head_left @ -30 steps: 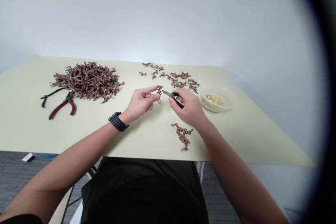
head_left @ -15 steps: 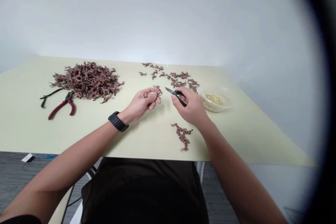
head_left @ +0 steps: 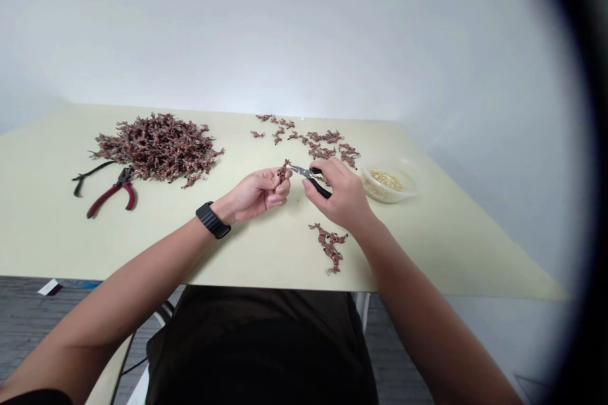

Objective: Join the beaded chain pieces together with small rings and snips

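**What is being held at the fingertips?**
A small reddish-brown sprig (head_left: 284, 171) is pinched by the thumb and forefinger of the left hand (head_left: 259, 191), with the other fingers curled in. It is held up above the tabletop.

**And the other hand?**
Small black-handled pliers (head_left: 300, 170) are gripped by the closed fingers of the right hand (head_left: 339, 195). Their metal tips have just been brought up against the sprig, where a gap was seen a moment ago.

**What is laid out around the fingers?**
Beyond the right fingers, a clear plastic bowl (head_left: 401, 193) of pale gold bits is placed. Loose sprigs (head_left: 323, 149) are scattered ahead of the fingertips, and a short cluster (head_left: 329, 247) is left nearer the body, below the right hand.

**Further off?**
Past the left fingers, a large heap of sprigs (head_left: 156, 147) and red-handled pliers (head_left: 111, 196) are laid on the pale green tabletop (head_left: 237, 256). Nothing is seen between the pliers' tips and the sprig.
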The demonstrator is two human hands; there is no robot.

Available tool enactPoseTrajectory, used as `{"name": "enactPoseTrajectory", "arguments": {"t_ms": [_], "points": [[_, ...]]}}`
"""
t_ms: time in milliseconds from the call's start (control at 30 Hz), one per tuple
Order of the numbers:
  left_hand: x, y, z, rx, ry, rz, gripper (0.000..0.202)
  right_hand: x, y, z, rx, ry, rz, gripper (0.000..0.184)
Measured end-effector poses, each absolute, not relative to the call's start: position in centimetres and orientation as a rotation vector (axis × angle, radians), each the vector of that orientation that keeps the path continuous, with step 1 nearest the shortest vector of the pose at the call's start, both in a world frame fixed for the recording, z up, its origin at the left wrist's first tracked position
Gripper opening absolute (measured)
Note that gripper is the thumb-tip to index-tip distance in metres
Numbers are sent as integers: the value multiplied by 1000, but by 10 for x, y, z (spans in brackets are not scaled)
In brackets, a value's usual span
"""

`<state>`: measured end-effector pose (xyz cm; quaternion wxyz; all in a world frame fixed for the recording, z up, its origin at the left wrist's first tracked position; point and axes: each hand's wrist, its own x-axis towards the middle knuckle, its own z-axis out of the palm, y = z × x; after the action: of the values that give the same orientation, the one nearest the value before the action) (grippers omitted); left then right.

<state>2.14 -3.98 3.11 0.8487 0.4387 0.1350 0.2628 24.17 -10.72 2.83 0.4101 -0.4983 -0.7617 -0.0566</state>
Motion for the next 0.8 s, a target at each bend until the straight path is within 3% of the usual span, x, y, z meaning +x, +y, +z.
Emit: {"name": "enactPoseTrajectory", "arguments": {"t_ms": [800], "points": [[15,-38,36,733,279,426,5,249,-108,31,-1268,-1992,-237,22]]}}
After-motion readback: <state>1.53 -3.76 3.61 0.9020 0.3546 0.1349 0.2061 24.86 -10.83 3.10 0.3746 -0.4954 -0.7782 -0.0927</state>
